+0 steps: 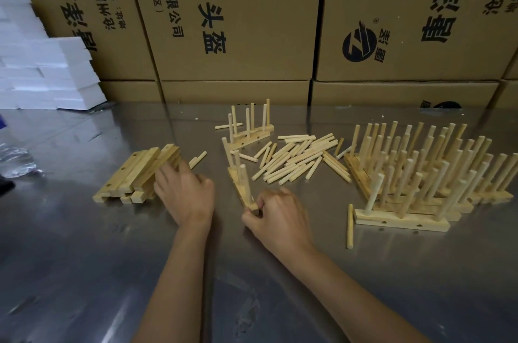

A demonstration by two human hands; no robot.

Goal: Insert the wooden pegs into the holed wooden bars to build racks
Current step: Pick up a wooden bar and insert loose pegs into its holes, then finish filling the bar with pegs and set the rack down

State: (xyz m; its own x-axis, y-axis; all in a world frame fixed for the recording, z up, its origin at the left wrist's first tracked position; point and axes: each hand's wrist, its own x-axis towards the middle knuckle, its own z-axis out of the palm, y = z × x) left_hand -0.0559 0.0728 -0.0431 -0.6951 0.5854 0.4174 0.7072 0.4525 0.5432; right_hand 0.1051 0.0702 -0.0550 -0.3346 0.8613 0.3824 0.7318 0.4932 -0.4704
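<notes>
While the right hand pinches the near end of a pegged bar mid-table | left hand rests with curled fingers on the stack of bars, grip unclear | loose pegs behind | finished racks toward the right edge

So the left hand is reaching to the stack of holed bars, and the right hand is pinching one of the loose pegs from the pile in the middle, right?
Not quite. The left hand does reach to the stack of holed bars, but the right hand pinches the near end of a bar with pegs already in it, not a peg from the loose pile. The head view shows this.
</notes>
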